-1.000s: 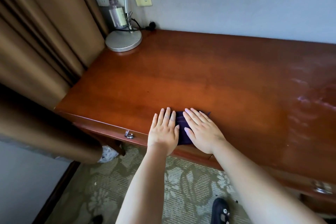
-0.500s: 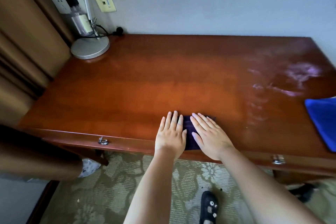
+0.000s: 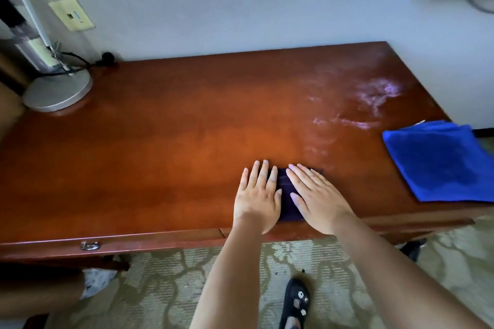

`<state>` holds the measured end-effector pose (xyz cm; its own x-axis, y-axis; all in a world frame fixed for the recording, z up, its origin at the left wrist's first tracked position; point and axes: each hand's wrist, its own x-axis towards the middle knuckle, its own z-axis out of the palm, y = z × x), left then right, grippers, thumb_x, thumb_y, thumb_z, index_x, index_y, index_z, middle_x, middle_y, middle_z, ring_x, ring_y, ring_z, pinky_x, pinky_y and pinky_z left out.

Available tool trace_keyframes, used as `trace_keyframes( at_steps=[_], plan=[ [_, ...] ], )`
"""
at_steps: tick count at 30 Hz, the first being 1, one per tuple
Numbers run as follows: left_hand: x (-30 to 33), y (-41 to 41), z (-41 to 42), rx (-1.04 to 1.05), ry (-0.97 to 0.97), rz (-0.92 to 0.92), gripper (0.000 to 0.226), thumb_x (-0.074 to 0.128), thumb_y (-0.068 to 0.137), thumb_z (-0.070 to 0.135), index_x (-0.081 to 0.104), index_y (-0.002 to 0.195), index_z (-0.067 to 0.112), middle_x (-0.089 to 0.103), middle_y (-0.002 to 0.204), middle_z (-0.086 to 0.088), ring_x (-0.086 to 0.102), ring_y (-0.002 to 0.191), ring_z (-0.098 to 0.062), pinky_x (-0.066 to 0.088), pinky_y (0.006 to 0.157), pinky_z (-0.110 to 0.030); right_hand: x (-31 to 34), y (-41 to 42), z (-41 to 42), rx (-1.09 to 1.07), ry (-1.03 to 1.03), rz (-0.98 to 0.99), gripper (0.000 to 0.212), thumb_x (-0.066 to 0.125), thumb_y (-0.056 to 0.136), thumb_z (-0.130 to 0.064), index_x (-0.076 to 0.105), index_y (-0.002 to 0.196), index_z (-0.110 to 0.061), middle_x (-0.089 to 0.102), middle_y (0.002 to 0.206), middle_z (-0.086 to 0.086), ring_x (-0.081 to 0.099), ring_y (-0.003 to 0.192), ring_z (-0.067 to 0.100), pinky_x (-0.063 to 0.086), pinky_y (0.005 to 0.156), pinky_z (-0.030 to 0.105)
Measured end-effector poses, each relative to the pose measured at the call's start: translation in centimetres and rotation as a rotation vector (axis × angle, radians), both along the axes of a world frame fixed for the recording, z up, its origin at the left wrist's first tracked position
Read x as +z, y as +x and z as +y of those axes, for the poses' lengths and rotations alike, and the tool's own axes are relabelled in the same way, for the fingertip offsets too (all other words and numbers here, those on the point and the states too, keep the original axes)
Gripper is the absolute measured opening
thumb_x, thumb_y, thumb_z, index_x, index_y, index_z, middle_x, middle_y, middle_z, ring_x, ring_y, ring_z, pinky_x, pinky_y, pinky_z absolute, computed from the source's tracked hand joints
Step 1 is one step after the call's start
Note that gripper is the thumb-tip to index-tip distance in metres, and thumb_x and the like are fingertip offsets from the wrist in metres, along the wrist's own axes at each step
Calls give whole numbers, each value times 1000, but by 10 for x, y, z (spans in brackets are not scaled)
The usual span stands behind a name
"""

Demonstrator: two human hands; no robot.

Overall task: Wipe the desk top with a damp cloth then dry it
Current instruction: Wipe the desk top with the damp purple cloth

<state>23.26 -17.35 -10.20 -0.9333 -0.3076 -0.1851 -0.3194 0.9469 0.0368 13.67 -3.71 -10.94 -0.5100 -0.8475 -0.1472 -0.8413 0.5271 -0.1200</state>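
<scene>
Wooden desk (image 3: 173, 141), dark cloth (image 3: 287, 195) lengthwise front-to-back; both hands flat

View has swung right over the last second. The lamp (image 3: 57, 91) that sat up near the top middle is now shoved to the left edge, and the curtain's basically gone from sight. A blue towel (image 3: 438, 160) came into view on the right end of the desk (image 3: 160, 155), plus more of those wet smears (image 3: 374, 96).
</scene>
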Motion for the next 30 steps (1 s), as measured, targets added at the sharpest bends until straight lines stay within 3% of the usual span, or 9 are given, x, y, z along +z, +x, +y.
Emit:
trace_keyframes(
  at_steps=[9, 14, 19, 26, 30],
  plan=[
    [-2, -79, -8, -42, -39, -12, 58, 7, 103, 40, -9, 154, 16, -13, 162, -4, -16, 148, -21, -10, 119, -44, -4, -74, -5, -32, -34, 41, 101, -47, 67, -53, -7, 152, -16, -9, 160, -4, -12, 146, 9, -12, 117, 28],
    [-2, -125, -19, -33, -51, -14, 57, 6, 103, 39, -9, 154, 17, -12, 162, -4, -16, 148, -21, -9, 120, -45, -1, -119, -19, -40, -42, 49, 81, -25, 78, -47, -9, 152, -16, -11, 160, -4, -14, 146, 9, -10, 118, 28],
    [-1, -157, -28, -21, -47, -26, 57, 7, 103, 39, -9, 154, 17, -11, 162, -3, -15, 148, -21, -9, 120, -45, -1, -152, -29, -26, -22, 66, 80, -24, 78, -46, -11, 151, -16, -12, 160, -3, -15, 146, 9, -10, 118, 29],
    [1, -149, -20, 27, -20, -42, 58, 6, 104, 41, -11, 153, 16, -14, 161, -3, -16, 148, -20, -8, 120, -44, -3, -141, -25, -62, -28, 120, 80, -24, 81, -44, -4, 152, -12, -7, 161, 0, -12, 147, 14, -11, 117, 29],
    [1, -121, -1, 17, 0, -47, 58, 5, 103, 40, -14, 152, 16, -16, 161, -3, -17, 147, -21, -8, 120, -45, -6, -110, -5, -104, -56, 112, 84, -26, 89, -47, 15, 151, -8, 14, 160, 4, 3, 148, 17, -8, 118, 28]
  ],
)
